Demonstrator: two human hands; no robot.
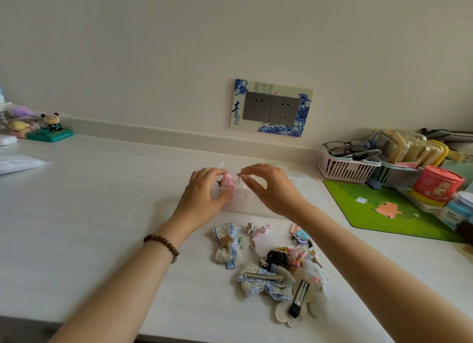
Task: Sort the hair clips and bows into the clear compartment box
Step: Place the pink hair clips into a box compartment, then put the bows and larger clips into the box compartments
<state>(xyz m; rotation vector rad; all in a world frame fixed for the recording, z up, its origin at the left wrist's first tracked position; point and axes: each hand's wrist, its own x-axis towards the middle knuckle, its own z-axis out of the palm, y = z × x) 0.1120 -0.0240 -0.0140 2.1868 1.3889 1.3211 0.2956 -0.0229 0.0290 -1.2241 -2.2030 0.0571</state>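
Nearest the desk (102, 214) edge there's a loose pile of hair stuff: a fluffy white clip (316, 291) with a black bar clip (299, 300) lying on it, and just left of that a lace bow (266, 282) flipped over so its metal clip faces up. A bit further in sits a black claw clip (277, 257). A second lace bow (229, 244) with a blue checked ribbon is off to the left, and there's a small silver bow clip (250, 228), a pink clip (262, 232) and a bunch of pastel snap clips (300, 234). The left wrist has a wooden bead bracelet (162, 243). Past the pile, both hands are over the clear box (304, 189), which lies flat on the desk. The left hand (204, 191) has its thumb and fingers curled round a pink bow (227, 182), holding it right over the box's left end. The right hand (268, 186) is arched just beside it with thumb and forefinger close together, but I honestly can't tell if they're gripping anything. Off right is a green mat (384, 207), then a pink basket (343, 167) with glasses (345, 146) in it. On the back wall there's a double socket (271, 110).
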